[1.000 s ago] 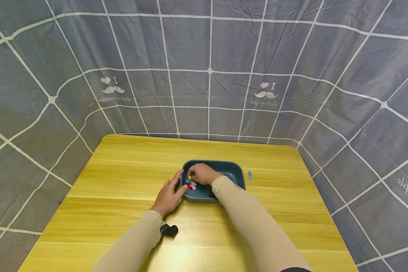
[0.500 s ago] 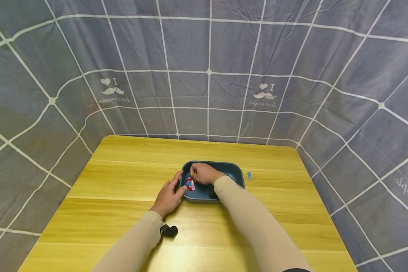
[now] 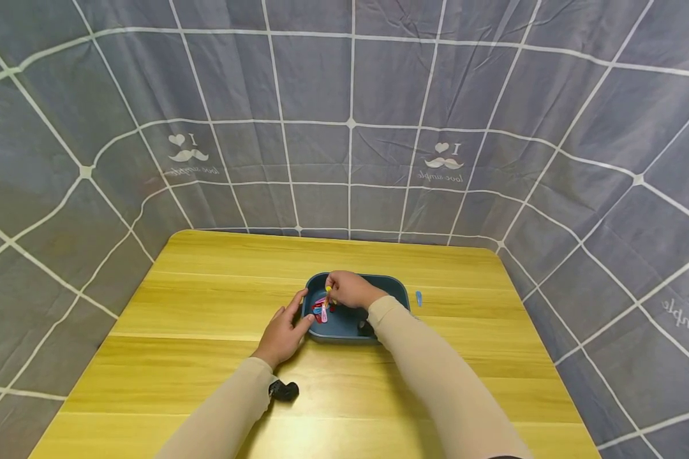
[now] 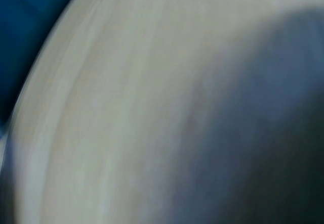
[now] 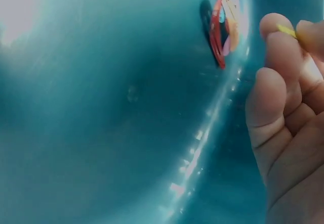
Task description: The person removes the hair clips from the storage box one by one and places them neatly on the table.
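Clips [image 3: 321, 310], small and colourful, lie in the tray [image 3: 399, 294] on the worktop [image 3: 207, 306]; likely light and slippery, best pinched at the edges. Left hand [image 3: 283, 331] rests flat, fingers straight, against the tray's wall. Right hand [image 3: 349, 290] pinches a yellow clip [image 5: 286, 30], plain only in the right wrist view. Farther right lies a blue clip [image 3: 419, 297].
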{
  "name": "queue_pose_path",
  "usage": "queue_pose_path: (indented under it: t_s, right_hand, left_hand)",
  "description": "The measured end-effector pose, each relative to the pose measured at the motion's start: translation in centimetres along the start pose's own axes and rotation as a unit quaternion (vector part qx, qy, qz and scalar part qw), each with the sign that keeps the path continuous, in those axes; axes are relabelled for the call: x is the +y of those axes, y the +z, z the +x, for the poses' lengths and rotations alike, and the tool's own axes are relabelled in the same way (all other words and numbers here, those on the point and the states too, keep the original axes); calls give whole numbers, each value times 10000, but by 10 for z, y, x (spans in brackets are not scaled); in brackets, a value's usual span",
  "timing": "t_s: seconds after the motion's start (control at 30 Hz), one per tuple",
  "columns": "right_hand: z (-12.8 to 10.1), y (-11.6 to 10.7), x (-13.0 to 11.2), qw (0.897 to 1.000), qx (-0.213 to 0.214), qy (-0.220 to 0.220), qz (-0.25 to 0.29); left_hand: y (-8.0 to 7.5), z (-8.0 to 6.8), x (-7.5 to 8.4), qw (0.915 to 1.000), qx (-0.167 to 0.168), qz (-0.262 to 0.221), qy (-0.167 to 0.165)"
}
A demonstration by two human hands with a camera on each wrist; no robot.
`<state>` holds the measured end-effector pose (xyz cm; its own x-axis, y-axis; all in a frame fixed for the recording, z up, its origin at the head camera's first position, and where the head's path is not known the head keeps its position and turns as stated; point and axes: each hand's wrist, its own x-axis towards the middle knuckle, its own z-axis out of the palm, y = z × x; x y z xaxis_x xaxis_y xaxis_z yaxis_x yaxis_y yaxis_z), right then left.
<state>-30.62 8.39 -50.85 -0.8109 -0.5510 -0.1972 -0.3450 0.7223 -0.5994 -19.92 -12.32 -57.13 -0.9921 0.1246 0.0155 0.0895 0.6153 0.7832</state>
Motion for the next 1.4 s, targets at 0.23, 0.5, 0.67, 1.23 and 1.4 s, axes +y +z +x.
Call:
queue_pose_path:
  t_s: [0.23,0.5,0.67,1.23,1.4]
  right_hand:
    - [-7,-9,2,9994,136,-287,124]
    - [-17,-20,2,9988,398,-237,125]
    - [-24,-25,5,9983,529,-154,170]
    - [-54,-57,19,9873,1208,206,1007]
    - [-64,-70,28,9884,1325,261,691]
  left_hand:
    - [1,0,0,10000,14,-17,7]
    - [1,0,0,10000,2,4,-7]
    - [2,0,-2,10000,26,-3,-51]
    - [3,0,-3,9999,20,7,140]
    - [2,0,-3,9999,18,33,145]
